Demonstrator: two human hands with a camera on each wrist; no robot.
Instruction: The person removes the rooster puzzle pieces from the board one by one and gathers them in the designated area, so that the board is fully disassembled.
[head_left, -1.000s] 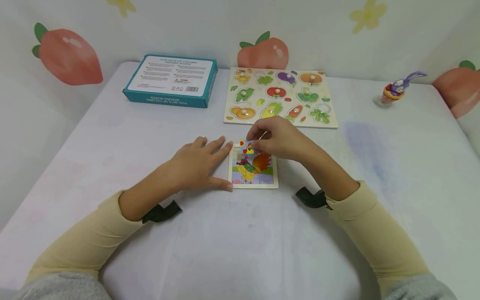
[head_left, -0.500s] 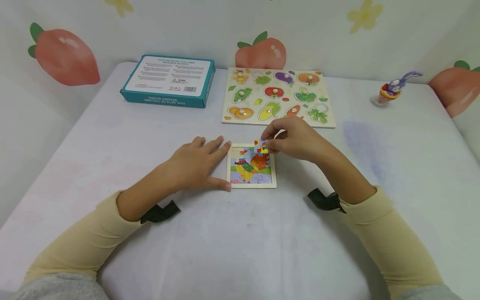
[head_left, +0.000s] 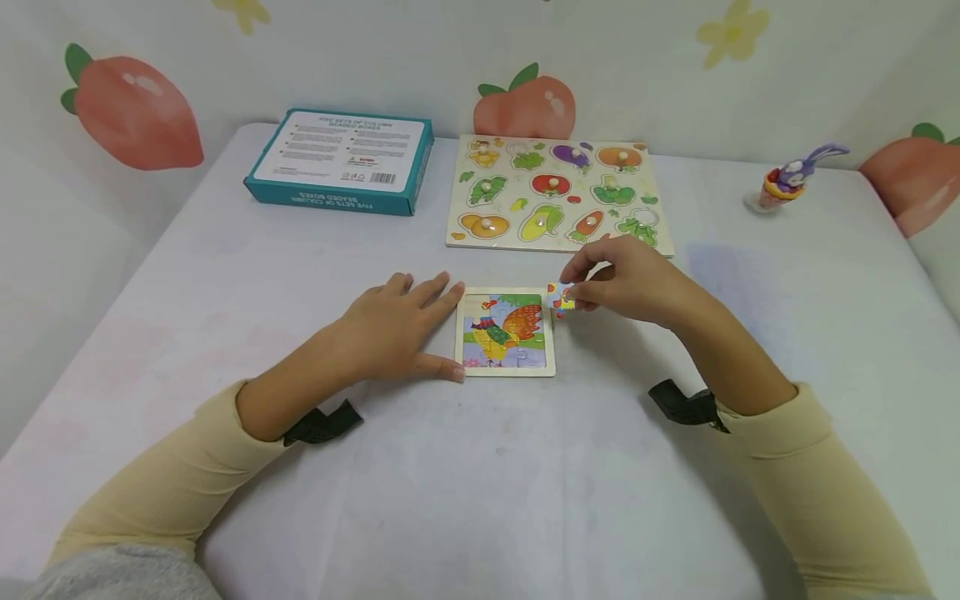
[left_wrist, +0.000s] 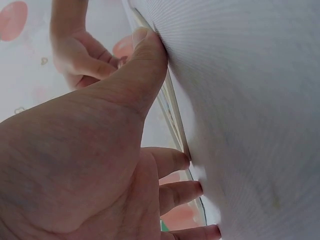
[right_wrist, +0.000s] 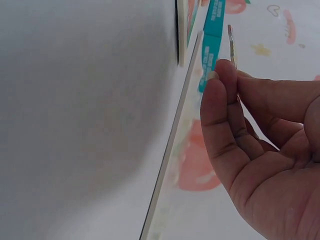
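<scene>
A small wooden-framed jigsaw puzzle [head_left: 504, 335] with a rooster picture lies on the table; bare wood shows inside its upper left corner. My left hand [head_left: 393, 329] lies spread along its left side, thumb and index fingertip at the frame. In the left wrist view, the left thumb [left_wrist: 145, 60] touches the frame's edge. Between thumb and fingers, my right hand [head_left: 630, 279] pinches a colourful jigsaw piece [head_left: 559, 298] at the frame's upper right corner. The right wrist view shows this piece [right_wrist: 232, 45] edge-on, held up off the table.
Behind the puzzle lies a vegetable knob board [head_left: 517, 204], close beyond the right hand. A teal-edged box [head_left: 341, 158] sits at the back left. At the back right stands a purple rabbit-eared figurine [head_left: 783, 182]. A printed cloth backdrop [head_left: 637, 83] rises behind the table.
My right hand has moved right with the jigsaw piece, from over the puzzle's upper left to its right edge. My left hand has stayed in place.
</scene>
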